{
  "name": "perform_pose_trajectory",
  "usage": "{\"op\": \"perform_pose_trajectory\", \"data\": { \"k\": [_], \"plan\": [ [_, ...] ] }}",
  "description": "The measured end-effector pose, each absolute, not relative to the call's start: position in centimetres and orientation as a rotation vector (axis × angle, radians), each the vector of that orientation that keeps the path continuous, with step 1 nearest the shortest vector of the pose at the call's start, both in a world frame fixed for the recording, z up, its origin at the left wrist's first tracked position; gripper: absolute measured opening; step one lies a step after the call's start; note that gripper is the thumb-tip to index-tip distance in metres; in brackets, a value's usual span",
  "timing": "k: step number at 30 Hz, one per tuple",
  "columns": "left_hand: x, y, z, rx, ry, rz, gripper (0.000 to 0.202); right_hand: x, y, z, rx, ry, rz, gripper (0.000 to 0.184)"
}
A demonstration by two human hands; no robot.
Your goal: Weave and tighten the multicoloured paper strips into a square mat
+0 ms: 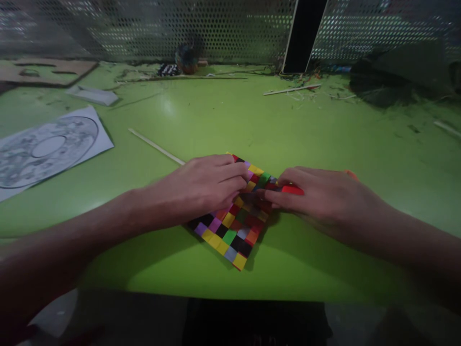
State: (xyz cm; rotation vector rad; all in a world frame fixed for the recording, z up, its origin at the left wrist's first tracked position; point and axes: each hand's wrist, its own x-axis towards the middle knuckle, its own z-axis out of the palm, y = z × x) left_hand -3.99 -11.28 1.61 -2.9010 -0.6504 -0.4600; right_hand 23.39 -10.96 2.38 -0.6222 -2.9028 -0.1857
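Observation:
A small woven mat of coloured paper strips (234, 230), chequered in red, yellow, green, purple and black, lies on the green table (252, 120) near its front edge. My left hand (205, 185) rests on the mat's left part, fingers curled and pressing down on it. My right hand (317, 197) comes in from the right, its fingers pinched on a red strip (292, 190) at the mat's right edge. An orange strip end (351, 174) shows behind my right hand.
A printed sheet with a round pattern (46, 146) lies at the left. A thin wooden stick (154, 146) lies behind my left hand, another stick (291, 89) farther back. Cardboard (46, 71), scraps and a perforated metal wall (180, 29) stand at the back.

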Motion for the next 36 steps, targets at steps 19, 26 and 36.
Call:
{"op": "perform_pose_trajectory", "data": {
  "k": [19,26,36],
  "plan": [
    [-4.0,-11.5,1.4,-2.854,-0.637,-0.479,0.020,22.3,-12.8,3.2,-0.681,-2.880,-0.317,0.033],
    [-4.0,-11.5,1.3,-2.867,-0.668,-0.454,0.022,22.3,-13.0,3.0,-0.711,-2.860,-0.358,0.031],
    [-4.3,-11.5,1.1,-2.879,-0.686,-0.434,0.018,22.3,-13.1,2.9,-0.726,-2.858,-0.397,0.030]
  ]
}}
